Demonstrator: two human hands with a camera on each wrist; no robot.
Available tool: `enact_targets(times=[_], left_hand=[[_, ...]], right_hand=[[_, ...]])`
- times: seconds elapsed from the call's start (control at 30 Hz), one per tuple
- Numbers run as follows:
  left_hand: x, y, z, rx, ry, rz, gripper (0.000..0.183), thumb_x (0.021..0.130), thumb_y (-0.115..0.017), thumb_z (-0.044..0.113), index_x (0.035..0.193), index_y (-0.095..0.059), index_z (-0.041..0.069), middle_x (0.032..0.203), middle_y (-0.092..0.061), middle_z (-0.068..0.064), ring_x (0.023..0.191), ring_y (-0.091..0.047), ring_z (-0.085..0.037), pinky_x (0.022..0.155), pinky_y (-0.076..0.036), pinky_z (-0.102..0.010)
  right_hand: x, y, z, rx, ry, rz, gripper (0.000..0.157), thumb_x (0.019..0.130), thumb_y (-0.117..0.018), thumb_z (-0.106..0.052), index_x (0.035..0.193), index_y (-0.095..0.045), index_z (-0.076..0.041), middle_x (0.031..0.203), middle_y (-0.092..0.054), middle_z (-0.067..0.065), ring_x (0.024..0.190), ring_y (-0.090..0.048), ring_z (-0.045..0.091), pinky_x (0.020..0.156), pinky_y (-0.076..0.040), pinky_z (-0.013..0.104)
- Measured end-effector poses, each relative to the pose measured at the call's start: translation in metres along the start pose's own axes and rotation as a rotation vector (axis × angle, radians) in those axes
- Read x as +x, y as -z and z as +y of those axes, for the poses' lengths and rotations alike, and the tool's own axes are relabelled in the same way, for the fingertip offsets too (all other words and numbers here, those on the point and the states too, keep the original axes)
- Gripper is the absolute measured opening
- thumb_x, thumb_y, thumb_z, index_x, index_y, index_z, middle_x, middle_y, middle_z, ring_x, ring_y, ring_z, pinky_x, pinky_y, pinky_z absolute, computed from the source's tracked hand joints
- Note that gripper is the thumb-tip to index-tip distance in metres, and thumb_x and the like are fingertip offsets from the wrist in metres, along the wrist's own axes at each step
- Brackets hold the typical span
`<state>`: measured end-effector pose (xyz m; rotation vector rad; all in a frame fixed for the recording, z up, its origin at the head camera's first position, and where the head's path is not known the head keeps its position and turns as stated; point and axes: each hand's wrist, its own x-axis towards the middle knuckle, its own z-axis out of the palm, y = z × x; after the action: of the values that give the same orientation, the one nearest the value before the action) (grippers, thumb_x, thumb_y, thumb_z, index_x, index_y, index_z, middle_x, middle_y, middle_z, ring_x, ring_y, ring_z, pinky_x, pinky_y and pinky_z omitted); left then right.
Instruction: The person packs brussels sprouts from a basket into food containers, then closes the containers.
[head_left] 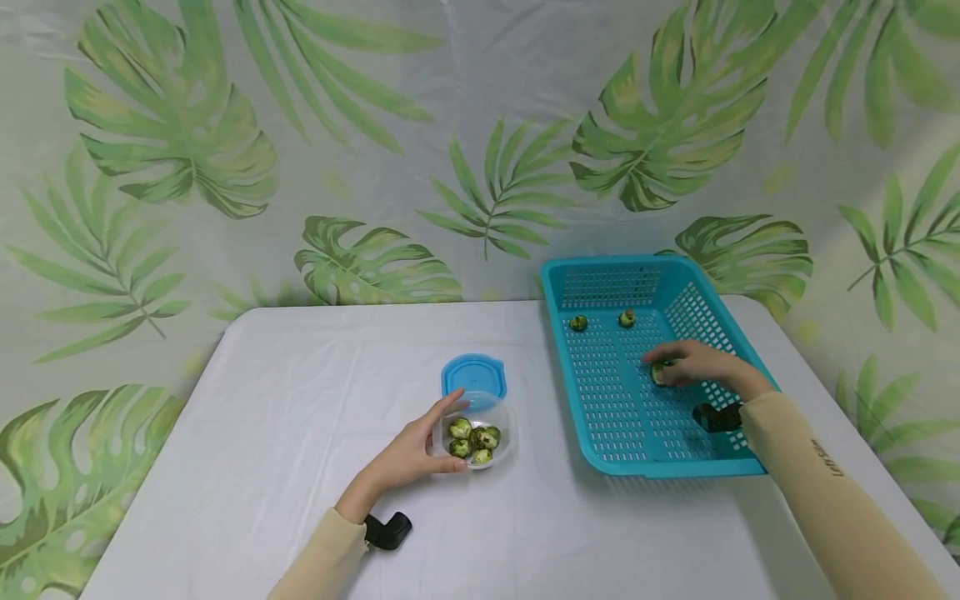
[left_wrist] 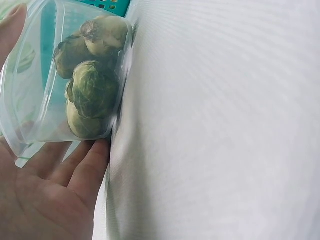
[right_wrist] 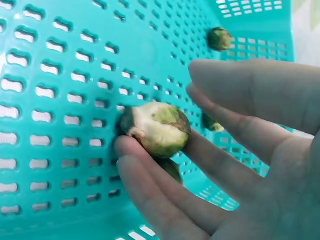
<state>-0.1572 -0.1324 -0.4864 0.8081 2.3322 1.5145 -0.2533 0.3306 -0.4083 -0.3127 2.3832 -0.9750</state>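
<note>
Nearest my eyes are my beige sleeves [head_left: 832, 500], smooth and close-fitting. At the left, well apart from the basket [head_left: 675, 469], my left hand [head_left: 405, 446] grips the clear tub [left_wrist: 45, 127], thumb on one side and fingers on the other. The tub is thin, glossy plastic with rounded corners, and it stands upright on the white, slightly wrinkled cloth of the tabletop [head_left: 315, 400]. A cluster of sprouts [head_left: 483, 437] lies inside it, round, leafy and browned in places. The flat blue lid [head_left: 474, 372] sits off the tub, also left of the basket.

Inside the basket, which is turquoise plastic pierced with small slots, two sprouts [head_left: 578, 322] lie toward the far end. Further right in it, my right hand [head_left: 701, 364] has its fingers about a sprout [right_wrist: 157, 130] with a pale cut end; I cannot tell whether the hold is firm.

I judge this to be the picking-up step; the next move seems to call for a secure pinch, bringing the thumb in without bruising the leaves.
</note>
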Motion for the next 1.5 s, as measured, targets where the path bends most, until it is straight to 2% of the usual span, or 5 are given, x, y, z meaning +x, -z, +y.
enact_targets(times=[0.2, 0.67, 0.9, 1.17, 1.5], left_hand=[[-0.001, 0.0, 0.0, -0.012, 0.0, -0.002, 0.098, 0.08, -0.079, 0.024, 0.155, -0.015, 0.018, 0.15, -0.036, -0.004, 0.14, -0.023, -0.025, 0.101, -0.032, -0.056], [-0.001, 0.0, 0.001, -0.007, 0.001, -0.009, 0.098, 0.081, -0.079, 0.022, 0.155, -0.016, 0.017, 0.15, -0.036, -0.005, 0.14, -0.023, -0.025, 0.1, -0.033, -0.054], [0.0, 0.0, 0.001, 0.011, 0.0, -0.005, 0.098, 0.08, -0.079, 0.024, 0.155, -0.016, 0.017, 0.15, -0.037, -0.004, 0.139, -0.025, -0.024, 0.095, -0.036, -0.05], [0.001, 0.001, 0.001, -0.003, -0.007, -0.004, 0.098, 0.08, -0.08, 0.024, 0.155, -0.017, 0.017, 0.15, -0.037, -0.004, 0.14, -0.025, -0.023, 0.1, -0.034, -0.051], [0.0, 0.0, 0.0, -0.009, -0.008, -0.002, 0.098, 0.08, -0.08, 0.023, 0.154, -0.017, 0.016, 0.15, -0.037, -0.004, 0.14, -0.024, -0.024, 0.1, -0.033, -0.051]], right_hand=[[0.001, 0.0, -0.001, 0.016, -0.01, 0.023, 0.042, 0.091, -0.057, -0.007, 0.127, -0.051, 0.014, 0.121, -0.053, 0.03, 0.099, -0.06, 0.031, 0.084, -0.049, 0.046], [0.0, -0.001, -0.003, 0.095, 0.052, 0.096, 0.037, 0.096, -0.053, -0.007, 0.126, -0.05, 0.014, 0.113, -0.058, 0.023, 0.096, -0.062, 0.031, 0.081, -0.05, 0.045], [-0.002, 0.001, -0.006, 0.163, 0.09, 0.106, 0.034, 0.097, -0.053, -0.008, 0.124, -0.048, 0.013, 0.114, -0.056, 0.024, 0.098, -0.06, 0.036, 0.082, -0.05, 0.045], [-0.002, 0.004, -0.013, 0.227, 0.112, 0.104, 0.036, 0.098, -0.053, -0.01, 0.126, -0.044, 0.011, 0.113, -0.055, 0.025, 0.098, -0.06, 0.038, 0.084, -0.049, 0.048], [-0.004, -0.002, -0.035, 0.302, 0.166, 0.093, 0.035, 0.096, -0.058, -0.013, 0.123, -0.049, 0.007, 0.118, -0.048, 0.028, 0.098, -0.063, 0.032, 0.085, -0.05, 0.045]])
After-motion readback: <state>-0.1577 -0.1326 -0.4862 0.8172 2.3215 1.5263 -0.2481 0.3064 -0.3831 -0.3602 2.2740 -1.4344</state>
